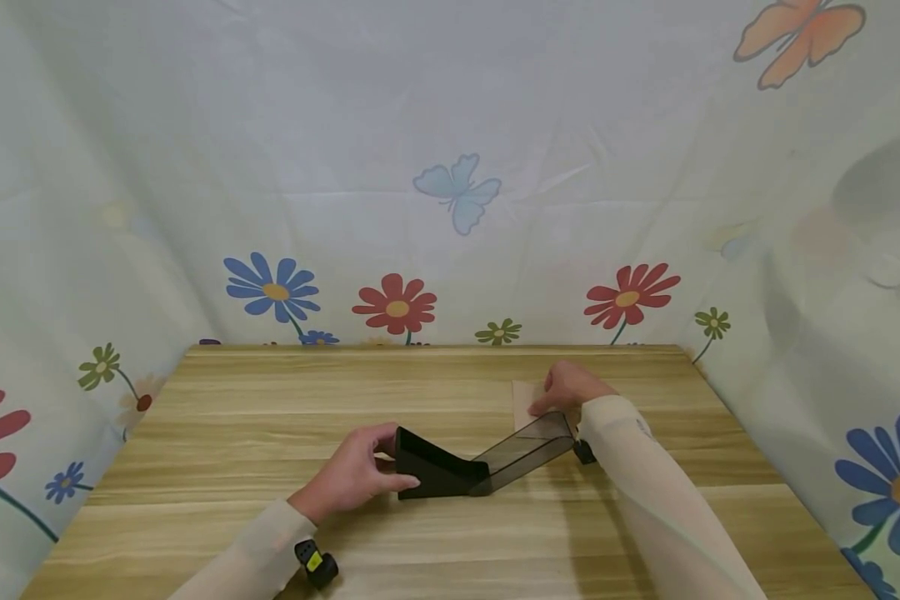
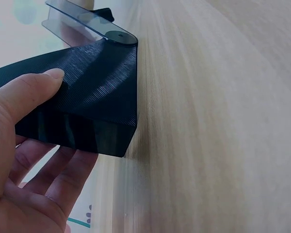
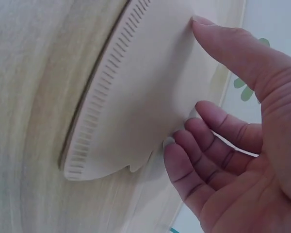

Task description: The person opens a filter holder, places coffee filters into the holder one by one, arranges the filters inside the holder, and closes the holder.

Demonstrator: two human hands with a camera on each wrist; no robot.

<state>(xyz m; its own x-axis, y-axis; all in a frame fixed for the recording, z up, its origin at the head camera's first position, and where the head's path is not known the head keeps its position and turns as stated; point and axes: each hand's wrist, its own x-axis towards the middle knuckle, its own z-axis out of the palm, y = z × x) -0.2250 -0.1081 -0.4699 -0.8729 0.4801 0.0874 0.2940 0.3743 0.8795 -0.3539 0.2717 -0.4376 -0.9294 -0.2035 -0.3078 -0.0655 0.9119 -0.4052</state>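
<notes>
My left hand [image 1: 356, 471] grips a black wedge-shaped filter holder [image 1: 431, 475] by its end, thumb on the near side and fingers on the far one. The holder's see-through smoky lid [image 1: 528, 454] is swung open to the right on its hinge. In the left wrist view the holder's lower edge [image 2: 137, 87] lies along the tabletop. Just behind the lid, my right hand [image 1: 570, 386] pinches light-brown paper coffee filters [image 3: 131, 97] with a crimped edge, thumb on the upper face and fingertips at the rim. The lid partly covers the filters in the head view.
A wood-grain table [image 1: 270, 400] carries everything. Behind it and along both sides hangs a pale curtain [image 1: 330, 167] printed with flowers and butterflies. Black wrist cameras, one [image 1: 317, 564] on the left sleeve, sit close to the tabletop.
</notes>
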